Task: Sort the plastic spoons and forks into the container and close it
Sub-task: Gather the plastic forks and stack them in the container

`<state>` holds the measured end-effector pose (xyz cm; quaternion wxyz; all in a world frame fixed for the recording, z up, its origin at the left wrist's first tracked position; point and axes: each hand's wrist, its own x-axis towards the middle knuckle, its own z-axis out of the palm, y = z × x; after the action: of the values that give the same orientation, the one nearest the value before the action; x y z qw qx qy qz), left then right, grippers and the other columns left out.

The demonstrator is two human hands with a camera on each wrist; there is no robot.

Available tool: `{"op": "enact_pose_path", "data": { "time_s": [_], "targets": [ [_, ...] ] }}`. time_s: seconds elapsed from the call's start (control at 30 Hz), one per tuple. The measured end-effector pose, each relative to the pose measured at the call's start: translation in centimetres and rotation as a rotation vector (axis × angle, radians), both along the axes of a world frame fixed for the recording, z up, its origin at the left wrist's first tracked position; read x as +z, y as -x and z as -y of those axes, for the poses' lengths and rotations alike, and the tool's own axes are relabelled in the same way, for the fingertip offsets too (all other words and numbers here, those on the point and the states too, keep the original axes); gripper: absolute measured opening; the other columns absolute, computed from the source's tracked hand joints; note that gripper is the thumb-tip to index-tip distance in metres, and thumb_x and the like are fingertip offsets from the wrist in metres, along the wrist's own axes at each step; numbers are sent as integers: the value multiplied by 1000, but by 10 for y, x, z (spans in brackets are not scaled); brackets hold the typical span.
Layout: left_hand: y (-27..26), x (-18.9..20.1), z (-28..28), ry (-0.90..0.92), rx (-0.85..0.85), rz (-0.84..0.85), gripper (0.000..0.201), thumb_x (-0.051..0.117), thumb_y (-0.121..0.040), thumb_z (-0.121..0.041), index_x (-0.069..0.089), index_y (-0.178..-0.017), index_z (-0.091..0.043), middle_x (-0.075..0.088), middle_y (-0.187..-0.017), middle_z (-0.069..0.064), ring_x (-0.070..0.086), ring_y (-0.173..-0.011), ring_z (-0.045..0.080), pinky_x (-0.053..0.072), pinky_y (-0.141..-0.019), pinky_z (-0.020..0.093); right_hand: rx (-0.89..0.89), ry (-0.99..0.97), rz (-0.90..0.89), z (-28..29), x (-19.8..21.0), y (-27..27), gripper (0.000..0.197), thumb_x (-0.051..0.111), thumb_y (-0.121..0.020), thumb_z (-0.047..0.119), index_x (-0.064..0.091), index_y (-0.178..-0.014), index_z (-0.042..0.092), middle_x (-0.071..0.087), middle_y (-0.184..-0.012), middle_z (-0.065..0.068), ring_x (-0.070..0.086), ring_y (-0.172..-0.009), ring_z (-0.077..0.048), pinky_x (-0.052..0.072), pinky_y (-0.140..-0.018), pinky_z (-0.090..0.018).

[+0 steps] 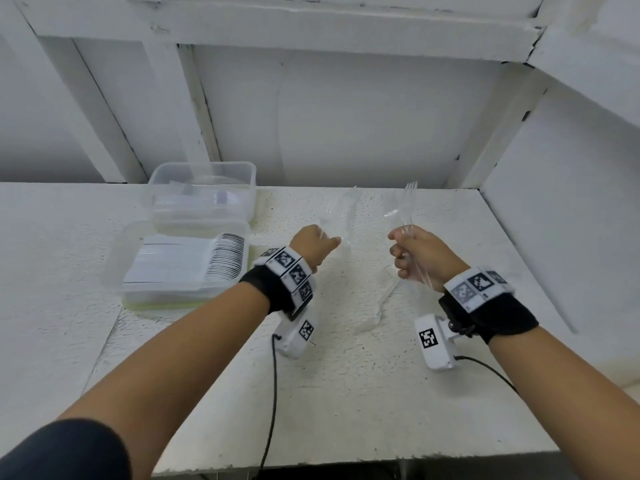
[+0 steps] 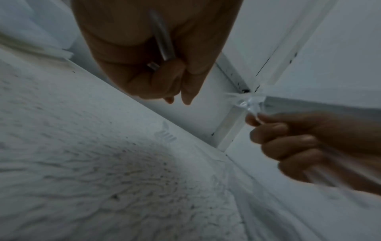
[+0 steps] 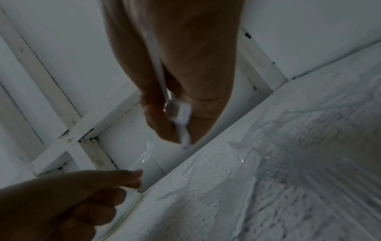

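Observation:
Both hands are raised above the white table (image 1: 346, 393), each with a bunch of clear plastic forks. My left hand (image 1: 323, 243) grips its forks (image 1: 341, 211) by the handles, tines pointing away. In the left wrist view a clear handle (image 2: 163, 44) runs through that hand (image 2: 164, 78). My right hand (image 1: 398, 252) grips several forks (image 1: 408, 199), tines up; their handles (image 3: 182, 117) show in its fist (image 3: 175, 127). One clear fork (image 1: 377, 306) lies on the table between my wrists. A clear container (image 1: 180, 261) at left holds stacked spoons.
A second clear tub (image 1: 204, 188) stands behind the spoon container, against the white back wall. The near container sits on a pale green lid (image 1: 156, 305). A white side wall (image 1: 554, 220) closes the table's right. Camera cables hang from both wrists.

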<state>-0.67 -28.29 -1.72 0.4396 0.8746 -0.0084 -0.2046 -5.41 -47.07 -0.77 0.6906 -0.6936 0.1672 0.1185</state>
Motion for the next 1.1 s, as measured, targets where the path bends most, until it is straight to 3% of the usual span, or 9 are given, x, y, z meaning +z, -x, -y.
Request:
{"op": "enact_pose_path", "data": {
  "time_s": [0.1, 0.27, 0.4, 0.47, 0.53, 0.6, 0.77, 0.97, 1.1],
  "targets": [
    [-15, -4, 17, -148, 9, 12, 38, 52, -92, -31, 40, -63, -9, 42, -62, 1, 41, -57, 16, 36, -56, 25, -19, 21, -17, 0, -3, 2, 16, 38, -100, 17, 50, -90, 16, 39, -59, 2, 29, -37, -4, 25, -35, -15],
    [-23, -21, 29, -191, -71, -38, 22, 49, -89, -34, 58, -94, -15, 62, -91, 5, 52, -80, 23, 40, -73, 26, 1, 107, -9, -3, -5, 7, 13, 42, -97, 20, 52, -91, 15, 36, -56, 3, 26, -36, -4, 22, -34, -15],
    [-20, -17, 29, -180, -90, -42, 29, 39, -95, -25, 57, -108, -8, 49, -86, 3, 51, -87, 23, 35, -72, 23, 31, 185, 7, -6, -6, 11, 11, 47, -95, 20, 53, -89, 15, 37, -55, 3, 29, -36, -4, 25, -35, -16],
    [-19, -10, 24, -184, -99, -70, 18, 46, -95, -21, 54, -84, -9, 48, -72, 8, 51, -83, 22, 36, -58, 23, 35, 240, 42, -8, -5, 12, 9, 51, -94, 20, 52, -86, 16, 38, -55, 2, 32, -38, -6, 29, -37, -17],
    [-20, -9, 12, -146, -46, -68, 29, 55, -92, -19, 45, -66, -11, 48, -66, 7, 49, -67, 21, 39, -51, 24, 36, 331, 119, -10, -1, 12, 8, 54, -92, 19, 56, -86, 14, 41, -57, 2, 36, -43, -7, 33, -40, -19],
    [-17, -6, -1, -67, -16, -62, 27, 58, -89, -16, 43, -67, -9, 42, -62, 5, 40, -51, 16, 33, -45, 23, 42, 468, 232, -14, 3, 12, 10, 55, -92, 21, 61, -93, 13, 49, -64, 4, 43, -53, -8, 36, -47, -17],
    [8, 8, -37, 146, 25, -13, 21, 61, -87, -14, 47, -72, -11, 37, -61, 1, 31, -49, 12, 25, -43, 20, 142, 790, 485, -32, 9, 4, 25, 59, -91, 21, 65, -114, 13, 59, -103, 3, 52, -93, -8, 36, -77, -18],
    [40, 15, -68, 262, 65, -24, 21, 64, -86, -14, 50, -70, -13, 36, -55, -1, 30, -45, 10, 24, -38, 18, 343, 871, 586, -74, 3, 7, 31, 64, -86, 27, 64, -114, 13, 65, -110, 0, 59, -99, -15, 44, -83, -25],
    [52, 12, -80, 281, 77, -38, 23, 62, -87, -14, 47, -70, -13, 33, -54, -1, 27, -42, 9, 21, -38, 18, 363, 963, 547, -95, -4, 17, 21, 60, -88, 32, 66, -96, 13, 66, -88, 1, 58, -77, -16, 43, -67, -31]
  ]
}}
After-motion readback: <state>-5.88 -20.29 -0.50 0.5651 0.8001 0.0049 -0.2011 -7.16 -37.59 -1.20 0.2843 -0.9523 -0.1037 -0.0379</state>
